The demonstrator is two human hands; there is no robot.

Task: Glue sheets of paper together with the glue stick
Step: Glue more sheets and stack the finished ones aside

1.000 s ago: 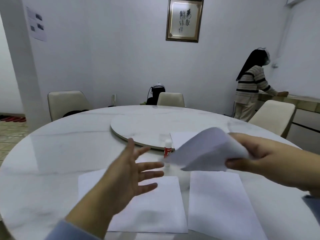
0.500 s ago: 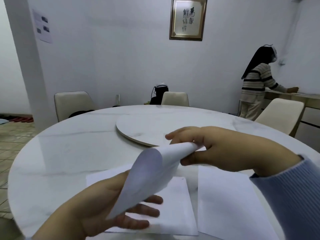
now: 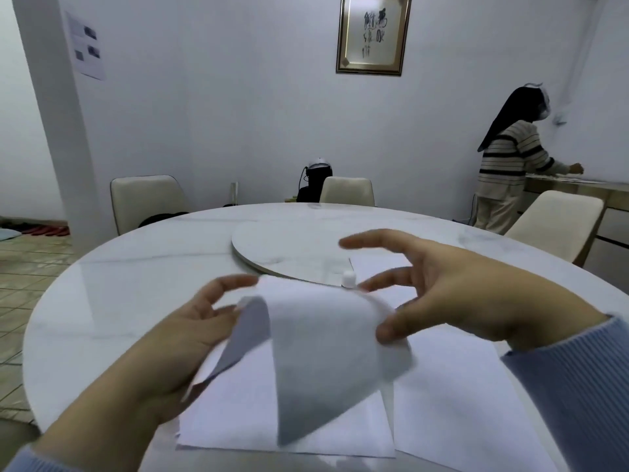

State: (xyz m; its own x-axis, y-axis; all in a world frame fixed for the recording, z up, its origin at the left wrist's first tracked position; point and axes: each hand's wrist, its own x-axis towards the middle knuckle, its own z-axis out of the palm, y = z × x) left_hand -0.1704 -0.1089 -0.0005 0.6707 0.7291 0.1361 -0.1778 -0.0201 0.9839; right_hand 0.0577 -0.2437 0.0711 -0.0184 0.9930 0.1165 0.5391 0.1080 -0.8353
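Paper sheet (image 3: pixel 323 352) is up in the air above the counter (image 3: pixel 136 284), curled into a bent arc, motion-blurred. We see the left hand (image 3: pixel 177 342) holding its left edge, fingers behind the sheet and the thumb side hidden, so we can't tell the exact grip. Right hand (image 3: pixel 452 294) has its fingers spread wide, thumb touching the sheet's right edge; whether it pinches, we cannot tell.

Progress, as we judge it: early. Glue stick (image 3: pixel 348 279) stands upright near the turntable (image 3: pixel 289 247), just past the held sheet, white cap on, long axis vertical, cap pointing up. Nobody holds it. No glue visible on any paper. Two flat sheets lie side by side below, left flat sheet (image 3: pixel 238 420) and right flat sheet (image 3: pixel 459 403), long axes running away from us. Another sheet (image 3: pixel 377 264) lies beyond the stick.

Left to do: lay the held sheet, uncap, spread glue, press sheets together.
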